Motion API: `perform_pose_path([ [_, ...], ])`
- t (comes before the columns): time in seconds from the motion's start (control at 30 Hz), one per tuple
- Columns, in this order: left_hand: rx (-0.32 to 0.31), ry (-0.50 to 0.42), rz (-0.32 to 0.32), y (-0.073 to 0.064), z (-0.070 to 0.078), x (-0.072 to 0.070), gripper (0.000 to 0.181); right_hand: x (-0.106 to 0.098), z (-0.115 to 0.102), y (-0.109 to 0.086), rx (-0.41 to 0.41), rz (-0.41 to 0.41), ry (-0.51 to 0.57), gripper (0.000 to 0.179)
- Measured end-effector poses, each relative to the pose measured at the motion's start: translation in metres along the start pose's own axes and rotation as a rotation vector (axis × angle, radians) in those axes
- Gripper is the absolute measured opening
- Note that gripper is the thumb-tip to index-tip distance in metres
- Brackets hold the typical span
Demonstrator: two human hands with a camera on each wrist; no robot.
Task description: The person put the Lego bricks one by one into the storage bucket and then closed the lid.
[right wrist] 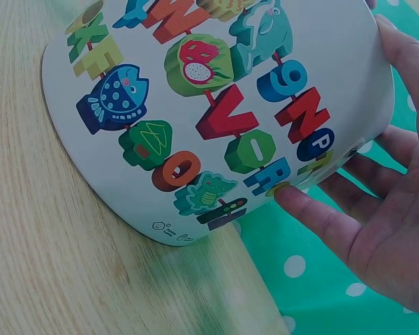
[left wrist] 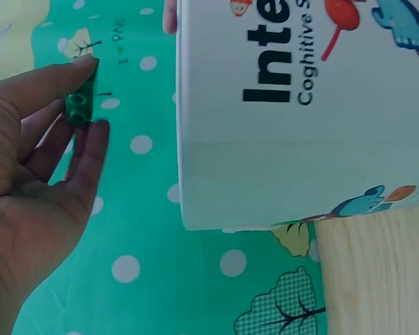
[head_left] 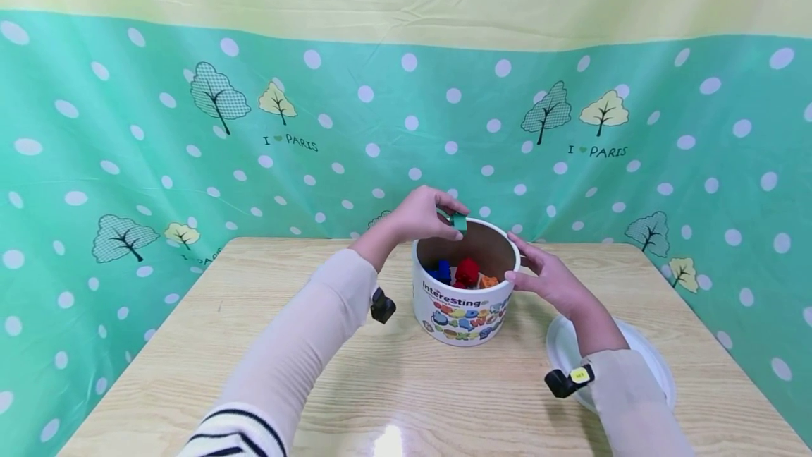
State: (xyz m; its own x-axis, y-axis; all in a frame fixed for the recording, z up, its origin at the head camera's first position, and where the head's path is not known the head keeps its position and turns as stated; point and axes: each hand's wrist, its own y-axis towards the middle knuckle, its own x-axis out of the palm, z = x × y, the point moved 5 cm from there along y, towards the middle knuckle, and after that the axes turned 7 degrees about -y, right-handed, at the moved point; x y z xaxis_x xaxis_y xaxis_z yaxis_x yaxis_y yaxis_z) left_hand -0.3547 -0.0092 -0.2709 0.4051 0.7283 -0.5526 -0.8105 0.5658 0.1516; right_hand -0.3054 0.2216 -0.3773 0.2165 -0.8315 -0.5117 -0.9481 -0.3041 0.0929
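Note:
My left hand pinches a small green toy block between thumb and fingers at the left rear rim of a white bucket. Two round studs show on the block's end in the left wrist view. Printed letters, animals and the word "Interesting" cover the bucket's wall. My right hand holds the bucket's right side, thumb and forefinger at the rim. The other fingers lie spread against the wall in the right wrist view. Inside the bucket are blue pieces, red pieces and an orange piece.
A round white lid lies on the wooden table, partly under my right forearm. Behind the table hangs a green and yellow curtain with dots and trees. Both wrists wear small black cameras.

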Motion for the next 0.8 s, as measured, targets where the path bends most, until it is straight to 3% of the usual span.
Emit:
perform_pose_path([
  [0.13, -0.02, 0.012, 0.003, 0.007, -0.003, -0.002, 0.037, 0.0, 0.0, 0.0, 0.008, 0.004, -0.007, 0.082],
  [0.43, -0.085, -0.05, 0.019, 0.011, -0.014, -0.007, 0.036, 0.002, 0.001, 0.001, 0.023, 0.003, -0.003, 0.084],
  [0.8, -0.041, -0.164, 0.075, 0.005, -0.025, -0.015, 0.034, 0.001, 0.0, 0.0, 0.021, 0.01, -0.018, 0.084],
])
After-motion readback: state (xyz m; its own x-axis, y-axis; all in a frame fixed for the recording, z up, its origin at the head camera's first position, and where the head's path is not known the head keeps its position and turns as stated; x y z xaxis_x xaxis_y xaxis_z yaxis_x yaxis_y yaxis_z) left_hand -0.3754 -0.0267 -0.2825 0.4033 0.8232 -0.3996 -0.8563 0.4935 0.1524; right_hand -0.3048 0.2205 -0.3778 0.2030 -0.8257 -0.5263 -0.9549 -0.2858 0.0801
